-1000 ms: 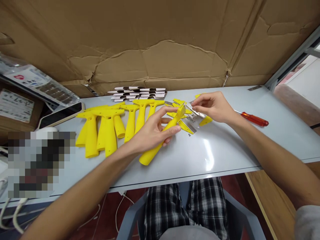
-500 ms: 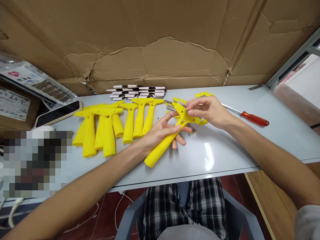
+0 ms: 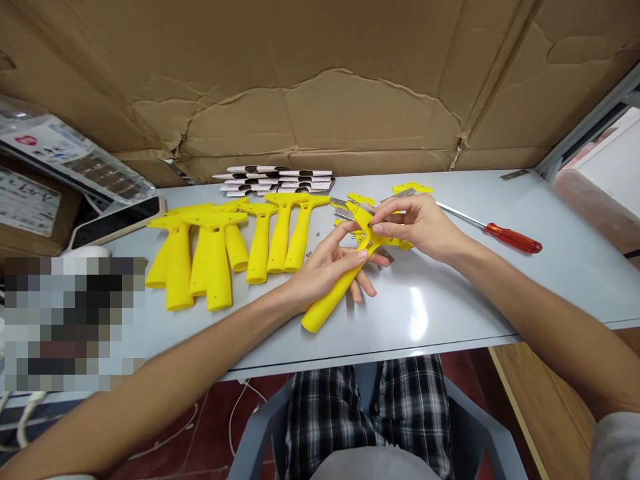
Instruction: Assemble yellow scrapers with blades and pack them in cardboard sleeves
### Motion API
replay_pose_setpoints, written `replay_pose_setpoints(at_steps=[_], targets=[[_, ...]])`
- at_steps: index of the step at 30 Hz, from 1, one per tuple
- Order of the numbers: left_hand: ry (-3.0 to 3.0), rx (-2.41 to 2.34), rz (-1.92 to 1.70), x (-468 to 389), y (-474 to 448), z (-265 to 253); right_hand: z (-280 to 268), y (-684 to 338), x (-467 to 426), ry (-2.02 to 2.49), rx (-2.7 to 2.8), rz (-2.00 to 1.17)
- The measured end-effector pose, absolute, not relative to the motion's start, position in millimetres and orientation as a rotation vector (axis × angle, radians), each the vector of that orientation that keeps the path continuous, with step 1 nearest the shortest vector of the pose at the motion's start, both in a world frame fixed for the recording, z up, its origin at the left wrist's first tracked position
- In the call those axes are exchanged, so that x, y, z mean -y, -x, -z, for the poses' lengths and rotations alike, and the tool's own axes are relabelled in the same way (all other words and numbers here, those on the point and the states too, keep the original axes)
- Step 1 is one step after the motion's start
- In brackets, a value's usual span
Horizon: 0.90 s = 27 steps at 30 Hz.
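Note:
My left hand (image 3: 325,267) holds a yellow plastic scraper (image 3: 330,303) by its tubular handle. Its thumb lies along the top and the other fingers reach underneath. The scraper is tilted, with its wide head pointing away from me. At that head, the thumb and forefinger of my right hand (image 3: 423,223) are pinched together against the upper face. Whatever small thing may be between those fingertips is hidden. Behind and under my hands lie more yellow head pieces (image 3: 413,188) and thin metal blades (image 3: 341,203), partly covered.
Several yellow scraper handles (image 3: 219,267) lie in rows on the left. Folded black-and-white cards (image 3: 275,181) are stacked by the cardboard wall. A red-handled screwdriver (image 3: 513,238) rests on the right. Small screws (image 3: 319,235) are scattered mid-table. A phone (image 3: 117,223) leans at the far left.
The scraper and my left hand have shifted slightly to the right. My right fingertips have come down closer onto the scraper's head.

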<state>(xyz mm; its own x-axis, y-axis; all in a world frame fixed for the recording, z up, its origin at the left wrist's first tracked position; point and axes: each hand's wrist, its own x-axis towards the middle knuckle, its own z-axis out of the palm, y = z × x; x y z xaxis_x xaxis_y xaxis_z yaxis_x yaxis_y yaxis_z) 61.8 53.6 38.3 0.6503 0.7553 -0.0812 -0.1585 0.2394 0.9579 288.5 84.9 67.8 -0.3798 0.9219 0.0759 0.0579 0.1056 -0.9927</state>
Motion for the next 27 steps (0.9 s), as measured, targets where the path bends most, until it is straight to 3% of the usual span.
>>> replay_pose_setpoints(at_steps=[10,27], targets=[[-1.305,-0.784,-0.965,-50.1,-69.0,-34.6,-71.2,-285.2,-83.2,1.001,1.627,-1.3],[-1.175,-0.735,-1.006,-49.9,-70.3,-34.5,-67.3,-285.0,-83.2,0.963,1.699,-1.214]])
